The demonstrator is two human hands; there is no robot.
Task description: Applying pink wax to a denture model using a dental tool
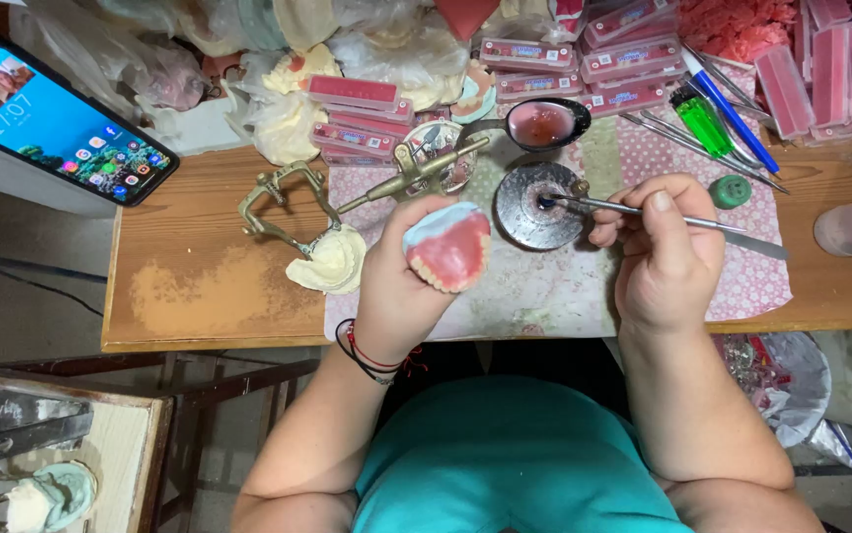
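Pink wax teeth on a pale blue mould [447, 247] sit gripped in the left hand [401, 286], above the front edge of the wooden table [199, 286]. The right hand [665, 252] pinches a thin metal tool [643, 209]. Its tip rests in a small round dish [534, 212] near the table's middle. A phone [56, 118] lies at the back left corner.

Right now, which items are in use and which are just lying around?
In use:
left hand holding denture model
right hand holding metal tool, tip in round dish

Lying about:
phone
green lighter
blue pen
brass articulator
pink boxes
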